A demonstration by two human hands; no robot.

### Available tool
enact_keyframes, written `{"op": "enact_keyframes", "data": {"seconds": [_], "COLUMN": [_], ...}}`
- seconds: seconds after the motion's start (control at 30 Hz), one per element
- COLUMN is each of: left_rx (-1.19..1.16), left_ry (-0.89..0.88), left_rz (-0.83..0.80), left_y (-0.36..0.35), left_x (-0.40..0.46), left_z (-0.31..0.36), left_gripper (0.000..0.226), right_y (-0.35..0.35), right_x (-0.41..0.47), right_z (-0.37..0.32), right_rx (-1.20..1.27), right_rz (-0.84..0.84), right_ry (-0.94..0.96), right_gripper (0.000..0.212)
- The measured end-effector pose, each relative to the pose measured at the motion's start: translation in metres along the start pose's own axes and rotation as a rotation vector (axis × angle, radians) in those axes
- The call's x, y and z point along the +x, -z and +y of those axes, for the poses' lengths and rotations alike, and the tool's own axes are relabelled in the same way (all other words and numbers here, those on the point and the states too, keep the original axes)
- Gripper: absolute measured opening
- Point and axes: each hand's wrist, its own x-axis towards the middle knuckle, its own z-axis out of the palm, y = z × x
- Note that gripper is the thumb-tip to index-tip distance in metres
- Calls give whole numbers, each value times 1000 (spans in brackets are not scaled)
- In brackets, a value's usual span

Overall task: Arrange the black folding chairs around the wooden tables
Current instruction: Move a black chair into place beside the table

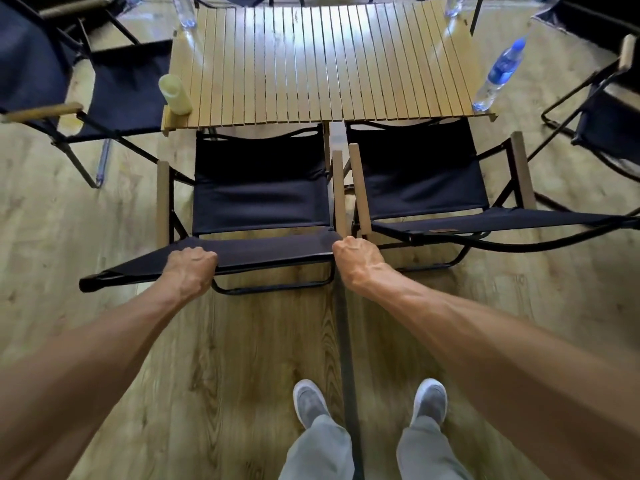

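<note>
A black folding chair (259, 188) with wooden armrests faces the slatted wooden table (322, 64), its seat front tucked under the near edge. My left hand (190, 268) grips the top of its backrest near the left side. My right hand (356, 261) grips the same backrest at its right corner. A second black folding chair (422, 181) stands right beside it at the same table edge, nearly touching armrests. Another black chair (114, 84) sits at the table's left end, and one more (609, 126) at the right end.
A pale yellow cup (175, 95) stands on the table's near left corner. Water bottles (498, 74) (183, 12) stand at other corners. More chairs show beyond the far edge. My feet in grey shoes (310, 403) stand on the wooden floor behind the chair.
</note>
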Motion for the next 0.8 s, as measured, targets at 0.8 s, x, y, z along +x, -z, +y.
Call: {"op": "enact_keyframes", "data": {"seconds": [0.8], "left_rx": [-182], "left_ry": [70], "left_rz": [-16], "left_y": [-14], "left_x": [15], "left_z": [-3], "left_gripper": [27], "right_y": [0], "right_x": [8], "right_z": [0], "right_rx": [-29], "right_rz": [-6], "right_ry": [23], "right_gripper": [33]}}
